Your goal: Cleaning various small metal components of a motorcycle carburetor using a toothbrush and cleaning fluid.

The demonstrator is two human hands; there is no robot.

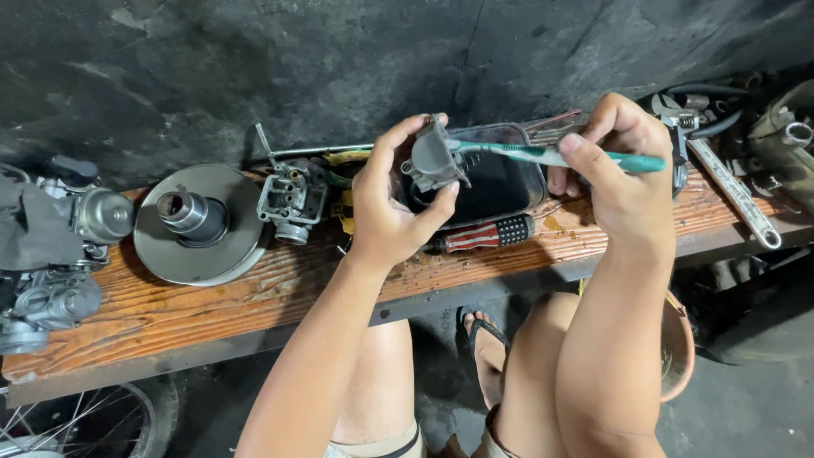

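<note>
My left hand grips a small grey metal engine part, held up over a dark plastic tray of black liquid on the wooden bench. My right hand holds a green and white toothbrush by its handle. The brush head touches the top of the grey part.
A carburettor body and a round metal pulley disc lie left of the tray. A screwdriver with a red striped handle lies in front of it. An adjustable wrench is at the right, engine parts at the far left, and a dark wall behind.
</note>
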